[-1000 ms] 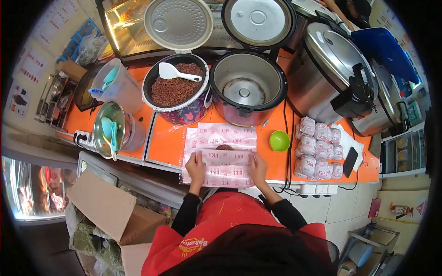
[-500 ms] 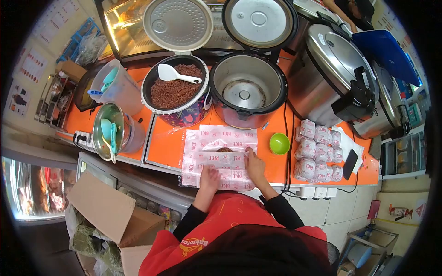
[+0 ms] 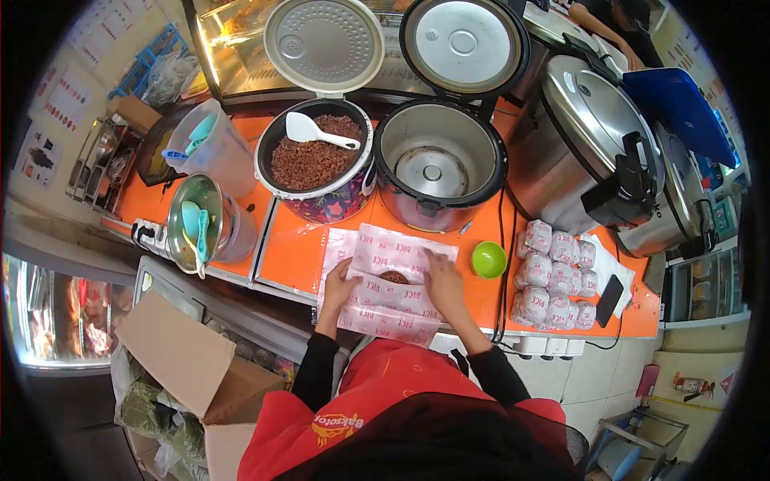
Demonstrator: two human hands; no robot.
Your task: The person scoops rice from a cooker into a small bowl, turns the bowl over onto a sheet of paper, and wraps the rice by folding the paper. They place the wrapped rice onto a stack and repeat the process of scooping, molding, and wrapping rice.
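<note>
A mound of brown rice (image 3: 393, 277) shows in the middle of a printed "RICE" wrapping paper (image 3: 393, 253), whose lower part is folded up against the mound. More sheets of the same paper lie underneath. At the paper's left edge, my left hand (image 3: 340, 289) is closed with the edge between thumb and fingers. My right hand (image 3: 443, 282) grips the right side, its fingertips at the upper right of the rice. Just right of the sheet stands a green bowl (image 3: 488, 260).
Behind the paper are a rice cooker of brown rice (image 3: 313, 164) with a white paddle (image 3: 309, 128) and an open, empty cooker (image 3: 433, 160). Wrapped rice parcels (image 3: 553, 276) are stacked at right beside a phone (image 3: 609, 301). Utensil containers (image 3: 196, 220) stand left; a co-worker (image 3: 618, 24) is at far right.
My left hand has moved up and left, from the paper's lower edge to its left side. My right hand has shifted slightly upward. The top sheet is tilted more, and the rice remains partly visible.
</note>
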